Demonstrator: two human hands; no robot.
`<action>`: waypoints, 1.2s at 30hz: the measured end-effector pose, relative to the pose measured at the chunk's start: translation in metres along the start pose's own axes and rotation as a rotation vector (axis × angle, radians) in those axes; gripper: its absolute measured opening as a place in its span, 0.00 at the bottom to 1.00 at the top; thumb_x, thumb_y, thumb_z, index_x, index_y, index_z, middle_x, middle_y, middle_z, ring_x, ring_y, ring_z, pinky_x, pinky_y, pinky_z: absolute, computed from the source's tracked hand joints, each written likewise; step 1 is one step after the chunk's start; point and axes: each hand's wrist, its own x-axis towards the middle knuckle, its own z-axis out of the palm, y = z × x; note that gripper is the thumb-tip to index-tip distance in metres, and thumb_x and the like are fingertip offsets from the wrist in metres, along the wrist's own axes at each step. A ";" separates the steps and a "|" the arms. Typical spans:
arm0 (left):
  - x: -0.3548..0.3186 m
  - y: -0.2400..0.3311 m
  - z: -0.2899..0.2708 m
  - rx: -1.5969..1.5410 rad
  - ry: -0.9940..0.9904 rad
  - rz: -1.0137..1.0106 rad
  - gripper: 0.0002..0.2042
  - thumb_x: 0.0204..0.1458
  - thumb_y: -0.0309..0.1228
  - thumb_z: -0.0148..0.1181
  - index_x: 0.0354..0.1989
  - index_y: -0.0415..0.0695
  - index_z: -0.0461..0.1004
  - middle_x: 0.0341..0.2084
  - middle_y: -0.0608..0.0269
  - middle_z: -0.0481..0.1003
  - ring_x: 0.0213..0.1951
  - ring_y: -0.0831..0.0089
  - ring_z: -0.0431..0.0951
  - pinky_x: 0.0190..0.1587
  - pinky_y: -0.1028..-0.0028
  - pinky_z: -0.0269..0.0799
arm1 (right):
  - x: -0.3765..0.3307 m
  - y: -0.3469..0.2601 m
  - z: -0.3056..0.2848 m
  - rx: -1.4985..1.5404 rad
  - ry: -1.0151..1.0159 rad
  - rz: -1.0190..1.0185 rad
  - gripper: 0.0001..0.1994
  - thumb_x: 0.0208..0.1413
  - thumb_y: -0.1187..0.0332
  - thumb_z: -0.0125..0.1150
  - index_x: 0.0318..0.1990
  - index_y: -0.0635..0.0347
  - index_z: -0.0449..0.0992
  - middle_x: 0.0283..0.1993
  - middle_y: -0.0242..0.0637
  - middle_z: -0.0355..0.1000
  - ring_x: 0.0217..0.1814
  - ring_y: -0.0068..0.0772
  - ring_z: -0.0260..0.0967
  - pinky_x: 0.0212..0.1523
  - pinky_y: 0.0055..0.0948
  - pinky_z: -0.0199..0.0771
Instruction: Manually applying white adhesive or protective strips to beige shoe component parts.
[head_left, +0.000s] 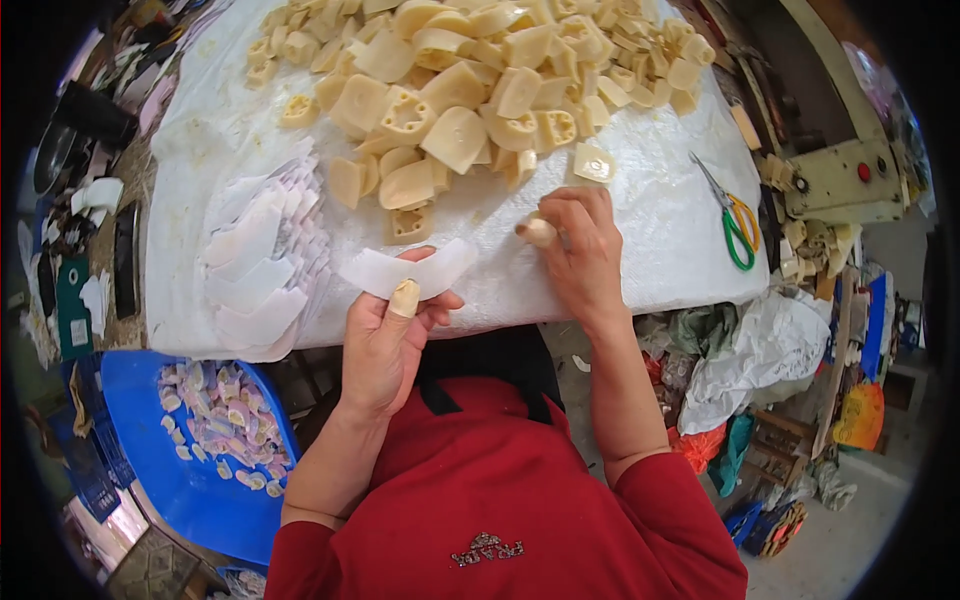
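Note:
My left hand (pixel 390 340) pinches a thin white curved strip (pixel 445 270) at its middle, over the table's near edge. A pale finger cot covers that thumb. To the right, my right hand (pixel 583 245) is closed just above the white sheet, its thumb also in a finger cot. Whatever its curled fingers hold, if anything, is hidden. Just beyond its knuckles lies a single cream plastic heel-shaped block (pixel 595 163) with a shiny top. Left of my left hand, similar white strips (pixel 262 250) are fanned out in an overlapping stack.
A big pile of cream heel-shaped blocks (pixel 455 140) covers the table's far part. Scissors (pixel 735 220) with green and orange handles lie at the right. Below left stands a blue tub (pixel 190 500) with wrapped pieces. Crumpled bags (pixel 750 350) fill the right side.

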 end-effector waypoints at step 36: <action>-0.027 0.008 0.013 0.172 -0.027 0.183 0.21 0.63 0.37 0.41 0.55 0.31 0.65 0.45 0.57 0.74 0.42 0.74 0.75 0.45 0.78 0.69 | -0.017 -0.068 0.023 0.395 0.198 -0.429 0.20 0.37 0.80 0.64 0.43 0.57 0.71 0.40 0.37 0.73 0.37 0.39 0.64 0.36 0.35 0.64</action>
